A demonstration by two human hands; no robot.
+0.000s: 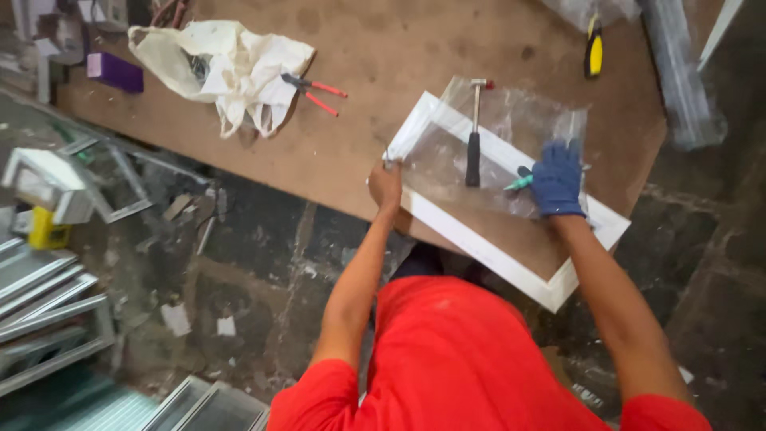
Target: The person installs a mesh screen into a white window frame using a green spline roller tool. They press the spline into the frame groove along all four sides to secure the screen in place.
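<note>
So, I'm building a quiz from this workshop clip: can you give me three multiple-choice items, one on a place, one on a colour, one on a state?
1. Where does the hammer lie?
A. On the clear sheet over the white frame
B. On the floor
C. Inside the cloth bag

2. What colour is the glove on the right hand?
A. Red
B. Blue
C. Yellow

3. What is the left hand doing?
A. Hanging free
B. Holding the pliers
C. Gripping the frame's left edge

Answers:
1 A, the hammer rests across the sheet within the frame.
2 B, the glove pressing the sheet is blue.
3 C, the bare fingers close on the frame's edge, while the red-handled pliers lie untouched by the bag.
</note>
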